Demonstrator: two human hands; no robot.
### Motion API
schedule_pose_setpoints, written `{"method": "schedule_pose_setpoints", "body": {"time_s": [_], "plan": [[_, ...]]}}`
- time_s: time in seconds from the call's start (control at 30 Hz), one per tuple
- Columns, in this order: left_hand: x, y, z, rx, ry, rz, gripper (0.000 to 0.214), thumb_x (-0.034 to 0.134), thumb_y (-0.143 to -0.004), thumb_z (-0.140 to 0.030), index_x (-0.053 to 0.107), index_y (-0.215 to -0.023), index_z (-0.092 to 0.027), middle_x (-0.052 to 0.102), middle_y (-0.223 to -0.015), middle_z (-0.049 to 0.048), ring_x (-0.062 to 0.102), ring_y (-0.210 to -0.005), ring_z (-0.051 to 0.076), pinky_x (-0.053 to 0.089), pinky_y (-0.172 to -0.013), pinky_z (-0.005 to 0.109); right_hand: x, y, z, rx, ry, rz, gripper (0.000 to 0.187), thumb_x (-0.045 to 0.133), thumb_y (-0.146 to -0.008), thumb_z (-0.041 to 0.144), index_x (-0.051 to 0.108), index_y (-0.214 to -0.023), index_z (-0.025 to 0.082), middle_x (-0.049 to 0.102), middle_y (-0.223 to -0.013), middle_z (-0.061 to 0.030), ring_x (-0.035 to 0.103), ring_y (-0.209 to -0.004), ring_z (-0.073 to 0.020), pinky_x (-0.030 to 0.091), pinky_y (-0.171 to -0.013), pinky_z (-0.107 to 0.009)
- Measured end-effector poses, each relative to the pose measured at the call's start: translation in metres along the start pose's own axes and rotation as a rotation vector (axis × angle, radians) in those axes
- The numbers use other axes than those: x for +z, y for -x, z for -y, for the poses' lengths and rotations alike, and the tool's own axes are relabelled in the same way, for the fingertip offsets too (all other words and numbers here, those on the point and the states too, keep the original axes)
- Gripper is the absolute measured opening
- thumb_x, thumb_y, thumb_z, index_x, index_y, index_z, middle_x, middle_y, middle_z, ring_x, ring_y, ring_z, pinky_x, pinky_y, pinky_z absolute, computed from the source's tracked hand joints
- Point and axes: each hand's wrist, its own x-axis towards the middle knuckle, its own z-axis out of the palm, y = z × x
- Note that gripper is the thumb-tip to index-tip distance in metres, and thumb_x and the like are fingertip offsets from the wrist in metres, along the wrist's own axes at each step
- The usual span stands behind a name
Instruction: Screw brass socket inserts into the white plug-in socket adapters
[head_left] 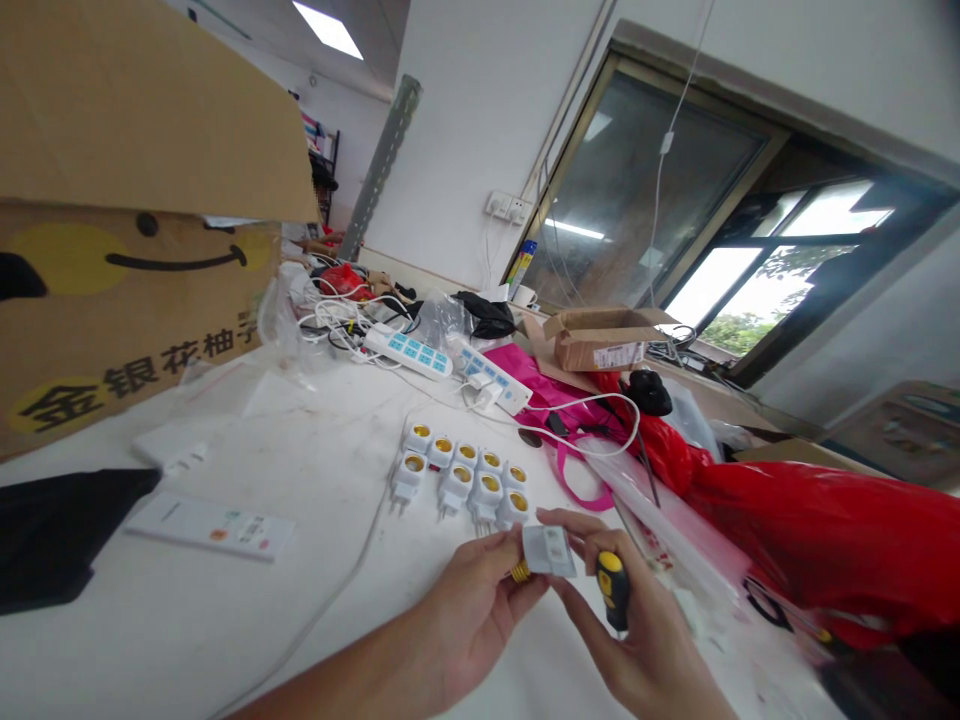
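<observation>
My left hand [469, 610] is closed on a white plug-in lamp socket [546, 550], with a gold threaded ring showing beneath its pale housing. My right hand [645, 625] wraps round a short yellow-and-black screwdriver [613, 585], its shaft pointing down. Fingertips of that hand also touch the socket's far and near edges. Just beyond both hands, several similar white lamp sockets [465, 475] stand in two rough rows, gold openings up, some with plug pins toward me.
A large cardboard box [135, 310] stands at left, near a white flat box [214, 525] and a black object [67, 530]. Power strips [409, 350] and tangled cables lie at the back. On the right are pink fabric [525, 375], red plastic bags [825, 530] and a small carton [600, 340].
</observation>
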Motion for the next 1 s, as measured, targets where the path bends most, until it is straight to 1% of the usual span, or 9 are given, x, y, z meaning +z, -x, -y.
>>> {"method": "schedule_pose_setpoints", "body": {"time_s": [0.17,0.27,0.37,0.43,0.53,0.7,0.77,0.87,1.0], "plan": [[0.002,0.002,0.004,-0.025,0.025,-0.018,0.014,0.067,-0.1,-0.002,0.08,-0.097,-0.005,0.083,-0.111,0.0208,0.08,-0.096,0.021,0.067,-0.088,0.028,-0.008,-0.006,0.0,-0.029,0.176,0.121,0.037,0.078,-0.097,0.026,0.068,-0.132,0.033,0.076,-0.144,-0.0131,0.078,-0.124,-0.035,0.067,-0.103,-0.047],[0.003,0.001,0.004,-0.026,0.046,-0.03,0.014,0.066,-0.099,0.0,0.079,-0.099,-0.004,0.083,-0.114,0.0221,0.081,-0.099,0.023,0.067,-0.09,0.03,-0.008,-0.008,0.002,0.004,0.155,0.125,0.041,0.08,-0.096,0.03,0.068,-0.135,0.033,0.077,-0.139,-0.0133,0.079,-0.121,-0.0348,0.067,-0.103,-0.048],[0.001,0.0,0.004,-0.038,0.083,-0.091,0.016,0.063,-0.102,-0.002,0.077,-0.096,-0.004,0.082,-0.112,0.0223,0.082,-0.101,0.025,0.067,-0.1,0.036,-0.006,-0.005,-0.002,0.094,-0.028,-0.039,0.032,0.087,-0.092,0.032,0.069,-0.119,0.031,0.075,-0.139,-0.0122,0.076,-0.126,-0.0331,0.067,-0.104,-0.043],[-0.001,-0.001,0.004,-0.05,0.107,-0.138,0.021,0.06,-0.105,-0.005,0.076,-0.091,-0.004,0.081,-0.103,0.0219,0.083,-0.096,0.026,0.067,-0.103,0.039,-0.007,-0.003,-0.007,0.194,-0.181,-0.138,0.036,0.092,-0.088,0.035,0.068,-0.115,0.029,0.075,-0.138,-0.0125,0.075,-0.127,-0.0334,0.068,-0.101,-0.04],[-0.004,-0.002,0.005,-0.068,0.124,-0.196,0.024,0.06,-0.106,-0.008,0.075,-0.088,-0.003,0.079,-0.092,0.0205,0.083,-0.086,0.024,0.068,-0.1,0.037,-0.009,-0.001,-0.014,0.358,-0.396,-0.229,0.044,0.099,-0.081,0.037,0.069,-0.113,0.027,0.079,-0.135,-0.0125,0.077,-0.124,-0.0368,0.069,-0.1,-0.045],[-0.001,-0.003,0.003,-0.072,0.103,-0.237,0.025,0.06,-0.104,-0.004,0.076,-0.086,-0.002,0.08,-0.09,0.0206,0.081,-0.082,0.022,0.07,-0.09,0.034,-0.013,0.0,-0.021,0.56,-0.763,-0.224,0.036,0.095,-0.085,0.035,0.073,-0.113,0.028,0.083,-0.13,-0.0087,0.077,-0.129,-0.0394,0.059,-0.117,-0.063],[0.001,-0.003,0.002,-0.057,0.081,-0.242,0.025,0.06,-0.102,-0.001,0.077,-0.085,0.0,0.079,-0.089,0.0195,0.08,-0.08,0.02,0.07,-0.085,0.031,-0.014,0.002,-0.022,0.606,-0.838,-0.229,0.028,0.093,-0.088,0.034,0.077,-0.111,0.026,0.084,-0.127,-0.0087,0.078,-0.128,-0.0387,0.061,-0.117,-0.062],[0.002,-0.003,0.002,-0.042,0.029,-0.246,0.026,0.058,-0.103,0.0,0.079,-0.087,0.002,0.075,-0.081,0.0154,0.074,-0.067,0.016,0.066,-0.067,0.024,-0.012,0.004,-0.022,0.686,-0.918,-0.246,0.022,0.091,-0.088,0.033,0.083,-0.105,0.022,0.085,-0.125,-0.0116,0.078,-0.128,-0.0391,0.065,-0.113,-0.059],[0.0,-0.003,0.003,-0.031,-0.036,-0.248,0.033,0.055,-0.109,-0.006,0.08,-0.091,0.005,0.07,-0.072,0.011,0.065,-0.058,0.012,0.058,-0.055,0.021,-0.007,0.006,-0.019,0.73,-1.011,-0.252,0.026,0.09,-0.086,0.033,0.086,-0.106,0.017,0.085,-0.128,-0.0152,0.079,-0.126,-0.0394,0.067,-0.11,-0.056]]}}
